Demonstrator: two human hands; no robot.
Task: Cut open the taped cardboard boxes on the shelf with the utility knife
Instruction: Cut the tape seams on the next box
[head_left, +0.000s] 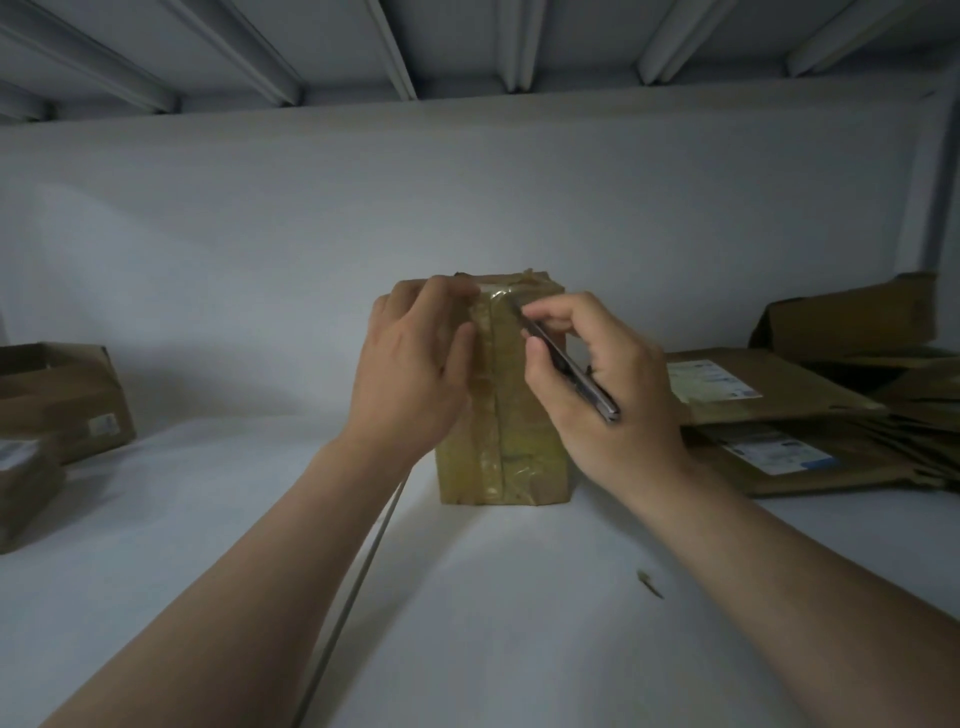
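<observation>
White shelf board (493, 597) fills the lower half of the frame, backed by a plain white wall, with the ribbed underside of the next shelf (467, 41) across the top; a small taped box (524, 447) stands upright at the centre of the frame, its front face wrapped in glossy brownish tape with a seam running down the middle. The left hand (410, 374) grips the box's upper left corner, fingers curled over the top edge and thumb pressed against the front; the right hand (613, 395) pinches a slim utility knife (571, 369) between thumb and fingers, pen-fashion, its tip at the tape near the box's top edge. An opened box (62, 395) sits at the left edge; a pile of flattened cardboard (789, 415) with white labels lies at the right; a small scrap (650, 583) rests on the shelf at lower right.
</observation>
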